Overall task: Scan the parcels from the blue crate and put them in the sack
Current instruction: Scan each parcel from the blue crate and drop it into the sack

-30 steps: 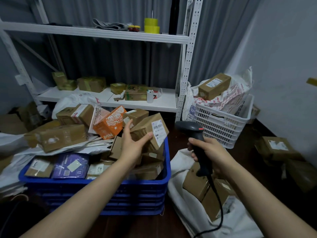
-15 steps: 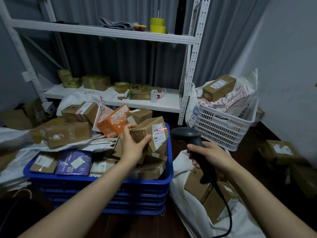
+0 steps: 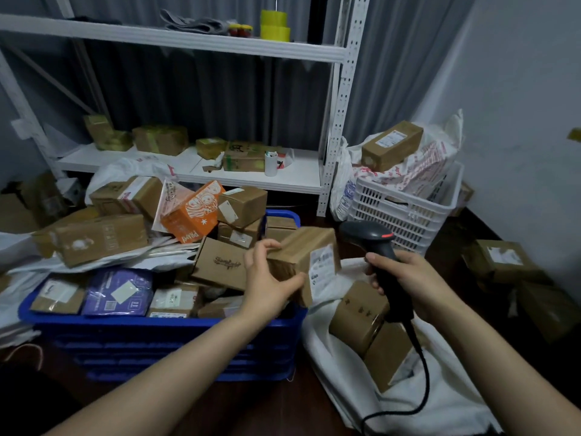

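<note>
Left hand (image 3: 270, 281) clamped round a small brown cardboard parcel (image 3: 303, 262), thumb under the near bottom edge, fingers curled over the top left corner. Parcel held in the air above the right front corner of the blue plastic crate (image 3: 176, 344), white printed shipping label (image 3: 320, 262) turned to the right, toward the scanner. Right hand (image 3: 412, 278) closed on the grip of a dark grey corded handheld barcode scanner (image 3: 374, 243), head pointing left at the label, a red light showing on top, black cable (image 3: 418, 382) looping down over the sack. Scanner head and parcel just beside each other, not touching.

Crate on the dark floor, heaped with more parcels: a flat brown box with a dark script logo (image 3: 220, 264) beside the left hand, a purple plastic mailer bag with a white label (image 3: 118, 294) at the front left, an orange printed carton (image 3: 191, 215) tilted on top at the back, plain brown boxes around them. White woven sack (image 3: 339, 369) lying open on the floor just right of the crate, under the right forearm, with two brown cardboard boxes (image 3: 364, 319) already resting on it.

Behind, a white metal shelving unit (image 3: 339, 121) with taped boxes on the lower shelf and yellow tape rolls (image 3: 274, 25) on the upper. To the right, a white slatted plastic basket (image 3: 405, 209) stuffed with printed bags, a long brown box (image 3: 391, 144) on top.
</note>
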